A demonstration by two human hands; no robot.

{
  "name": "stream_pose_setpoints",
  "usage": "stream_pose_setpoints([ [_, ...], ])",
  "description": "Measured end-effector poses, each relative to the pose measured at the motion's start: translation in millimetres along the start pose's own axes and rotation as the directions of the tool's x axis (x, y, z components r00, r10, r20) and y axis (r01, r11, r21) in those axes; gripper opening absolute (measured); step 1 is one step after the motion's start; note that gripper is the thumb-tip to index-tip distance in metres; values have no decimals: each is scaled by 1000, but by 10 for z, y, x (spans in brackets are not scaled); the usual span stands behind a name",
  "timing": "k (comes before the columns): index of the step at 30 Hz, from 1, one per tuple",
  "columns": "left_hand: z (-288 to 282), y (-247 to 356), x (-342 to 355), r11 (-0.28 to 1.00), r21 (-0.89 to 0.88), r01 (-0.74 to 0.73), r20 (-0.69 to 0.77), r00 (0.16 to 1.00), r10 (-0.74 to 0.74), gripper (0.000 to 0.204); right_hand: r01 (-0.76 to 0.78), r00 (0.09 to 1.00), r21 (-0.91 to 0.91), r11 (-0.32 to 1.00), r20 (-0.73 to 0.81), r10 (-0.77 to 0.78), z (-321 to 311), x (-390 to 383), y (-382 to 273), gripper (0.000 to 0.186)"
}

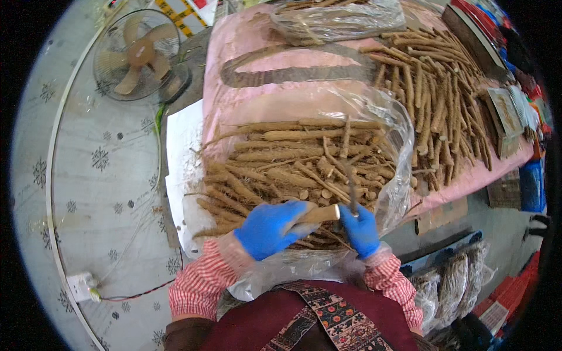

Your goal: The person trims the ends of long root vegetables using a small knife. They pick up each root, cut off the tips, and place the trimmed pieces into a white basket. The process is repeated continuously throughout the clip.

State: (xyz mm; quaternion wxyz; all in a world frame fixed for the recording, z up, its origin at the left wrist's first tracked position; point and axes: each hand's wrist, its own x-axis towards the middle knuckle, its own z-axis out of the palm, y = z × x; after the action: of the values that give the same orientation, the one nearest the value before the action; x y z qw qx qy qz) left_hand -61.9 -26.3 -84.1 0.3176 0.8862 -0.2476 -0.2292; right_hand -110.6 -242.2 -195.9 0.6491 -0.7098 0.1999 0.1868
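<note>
My left hand (268, 229), in a blue glove, is closed round a brown root (319, 214) with a pale cut end pointing right. My right hand (361, 233), also gloved in blue, grips a knife (352, 190), its dark blade pointing up beside that cut end. Under both hands and beyond them, many long hairy roots (281, 153) and short cut pieces lie piled in an open clear plastic bag (398, 181) on a pink cloth (252, 99).
Sorted root sticks (433, 105) cover the pink cloth at right. A bagged bundle (339, 20) lies at the back. A fan (140, 54) stands at upper left, a white power socket (80, 286) and cable at lower left. Wrapped bundles (468, 275) sit at lower right.
</note>
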Motion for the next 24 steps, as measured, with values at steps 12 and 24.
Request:
stream_pose_setpoints([
  [12,362,-303,92,938,338,-81,-152,979,139,24,74,975,377,923,-221,12,-803,-108,-148,35],
  [24,143,-696,-452,914,398,72,-304,951,57,35,21,985,412,911,-165,52,-668,105,-230,27],
])
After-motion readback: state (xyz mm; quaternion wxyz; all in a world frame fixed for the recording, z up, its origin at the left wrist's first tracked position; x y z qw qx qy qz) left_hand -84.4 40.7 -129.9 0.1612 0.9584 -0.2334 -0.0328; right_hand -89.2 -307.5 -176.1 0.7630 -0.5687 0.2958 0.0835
